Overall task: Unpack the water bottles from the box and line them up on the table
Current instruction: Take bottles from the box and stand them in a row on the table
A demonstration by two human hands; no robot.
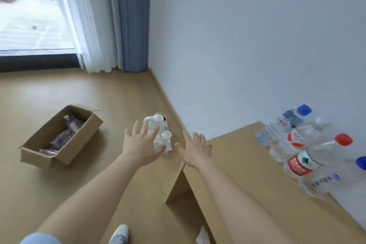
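A tan floor [59,89] runs to a white wall [257,35], with a window [29,12] and a blue curtain [130,18] at the far corner. Both of the person's arms reach forward. The left hand [141,145] and the right hand [195,149] each have their fingers spread wide, and neither holds anything. Just past the left hand's fingers, a small white gadget [158,121] stands on the floor, partly hidden by them. The right hand hovers by the near corner of a tan table [237,164].

On the table, four water bottles stand in a row close along the wall: a blue-capped bottle [285,123] farthest away, then an orange-labelled bottle [297,140], a red-capped bottle [309,161], and a second blue-capped one [326,180] nearest, cut off by the frame edge. Well apart from them, to the left on the floor, an open cardboard box [59,156] holds more bottles [65,134] lying on their sides; they are too blurred to count. A white shoe [119,234] shows at the bottom edge.
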